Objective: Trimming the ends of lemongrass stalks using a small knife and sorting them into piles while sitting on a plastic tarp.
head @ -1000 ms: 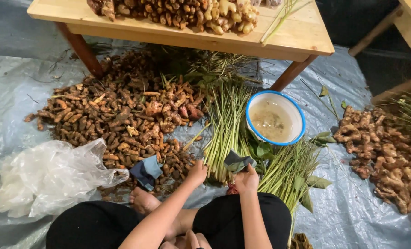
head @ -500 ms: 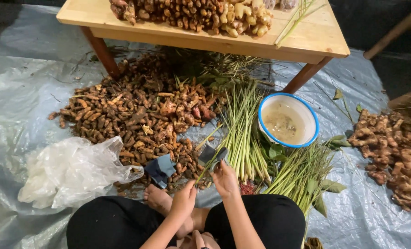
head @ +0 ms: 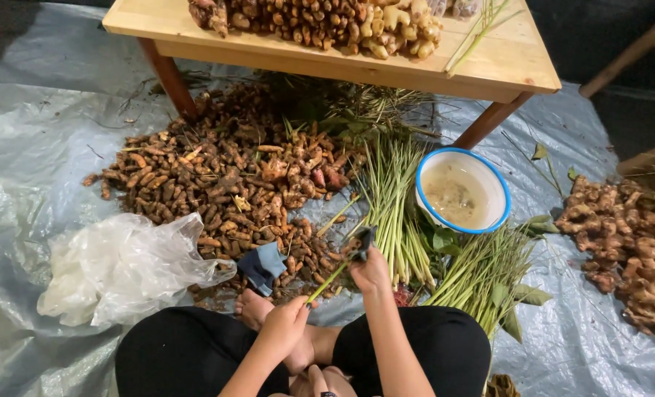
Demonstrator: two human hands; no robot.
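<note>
Sitting cross-legged on a crinkled grey plastic sheet (head: 33, 147), the person is gripping a thin green stalk (head: 327, 281) at both ends: the left hand (head: 287, 327) is pinching its lower end in a narrow grip, while the right hand (head: 371, 270) is closing around the upper end together with a dark scrubbing cloth (head: 362, 241), seemingly for wiping it. Knobbly brown roots (head: 217, 184) are lying heaped beside fibrous lemongrass stalks (head: 393, 198), near a blue-rimmed enamel bowl (head: 424, 165) of cloudy water under the wooden counter (head: 511, 62).
</note>
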